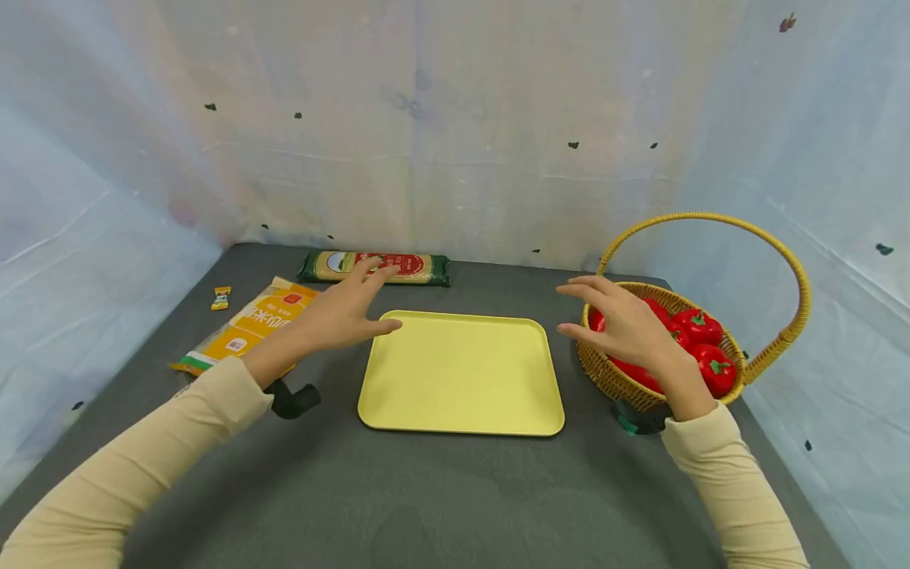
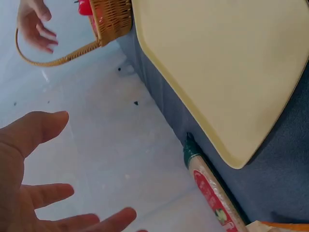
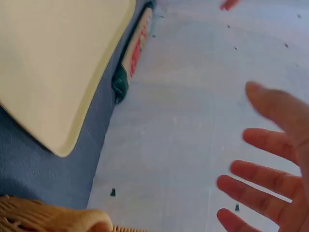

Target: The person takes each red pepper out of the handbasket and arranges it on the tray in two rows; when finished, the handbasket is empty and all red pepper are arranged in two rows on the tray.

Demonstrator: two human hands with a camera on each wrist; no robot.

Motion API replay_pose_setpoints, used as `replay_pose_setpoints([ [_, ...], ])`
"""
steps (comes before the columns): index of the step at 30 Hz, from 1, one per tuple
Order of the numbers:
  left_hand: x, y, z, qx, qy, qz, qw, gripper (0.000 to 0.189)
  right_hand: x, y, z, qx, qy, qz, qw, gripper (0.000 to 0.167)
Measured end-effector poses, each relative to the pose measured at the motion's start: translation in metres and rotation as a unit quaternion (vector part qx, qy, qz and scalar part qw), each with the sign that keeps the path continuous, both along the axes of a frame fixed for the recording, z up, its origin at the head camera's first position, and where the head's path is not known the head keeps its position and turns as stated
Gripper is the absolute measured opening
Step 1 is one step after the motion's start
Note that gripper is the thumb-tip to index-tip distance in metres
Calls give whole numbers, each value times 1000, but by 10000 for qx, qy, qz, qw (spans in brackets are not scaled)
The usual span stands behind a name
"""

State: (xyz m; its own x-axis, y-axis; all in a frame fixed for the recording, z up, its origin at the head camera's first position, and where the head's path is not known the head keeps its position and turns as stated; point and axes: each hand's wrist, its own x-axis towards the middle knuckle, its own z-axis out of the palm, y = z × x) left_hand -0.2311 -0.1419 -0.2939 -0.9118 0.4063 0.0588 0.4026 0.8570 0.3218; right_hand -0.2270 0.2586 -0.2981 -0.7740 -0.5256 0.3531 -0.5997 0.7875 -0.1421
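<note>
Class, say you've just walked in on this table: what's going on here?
A person holds both hands in the air, fingers spread, gripping nothing. In the head view, the left hand is in front of the bag and long packet, and the right hand is in front of the basket of red peppers. The tray lies on the table, between bag and basket.

Tabletop (image 1: pixel 441 498): dark grey.
Small packet (image 1: pixel 221 298): yellow and green, lying far left.
Far sheeting (image 1: pixel 490 103): pale and wrinkled, scattered with small dark flecks (image 1: pixel 573 145).
Left sheeting (image 1: pixel 78 261): bluish white, creased.
Right sheeting (image 1: pixel 846 332): bluish white, with a dark green fleck (image 1: pixel 884 249).
Brown mark (image 1: pixel 787 23): high at the far right.
</note>
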Motion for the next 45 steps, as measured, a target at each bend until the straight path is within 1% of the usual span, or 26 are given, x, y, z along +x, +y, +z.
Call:
replay_pose_setpoints([
  [4, -5, -6, -7, 390, -74, 81, 9992, 86, 2, 15, 2, -220, -232, -187, 9993, 46],
  [6, -7, -9, -11, 566, -98, 78, 9983, 85, 1, 24, 4, -316, -317, -202, 9988, 43],
  [9, -9, -15, -17, 853, -247, 97, 9960, 82, -2, 36, 6, -493, -509, -223, 9972, 40],
  [15, -13, -26, -35, 1206, -462, 126, 9915, 75, -12, 57, 8, -560, -1116, -358, 9915, 42],
  [19, -15, -30, -51, 1346, -550, 159, 9893, 73, -22, 68, 7, -598, -1548, -470, 9850, 46],
  [21, -17, -32, -59, 1418, -669, 202, 9874, 73, -26, 76, 4, -687, -1714, -606, 9809, 48],
  [24, -19, -33, -73, 1653, -1018, 201, 9808, 74, -33, 87, -1, -836, -1791, -748, 9774, 50],
  [28, -19, -34, -85, 1860, -1382, 169, 9726, 73, -38, 97, -7, -1061, -1772, -905, 9742, 50],
  [30, -18, -34, -89, 1891, -1391, 195, 9719, 71, -39, 101, -9, -1155, -1810, -999, 9716, 51],
  [33, -18, -35, -96, 1960, -1333, 207, 9713, 69, -41, 106, -11, -1165, -1867, -1074, 9695, 54],
  [39, -19, -37, -111, 2025, -1255, 372, 9705, 65, -43, 117, -17, -1225, -2068, -1266, 9624, 63],
  [42, -20, -38, -118, 2073, -1318, 502, 9681, 65, -44, 121, -20, -1247, -2145, -1344, 9594, 67],
  [45, -20, -38, -122, 2184, -1425, 625, 9634, 65, -44, 125, -25, -1215, -2184, -1430, 9577, 69],
])
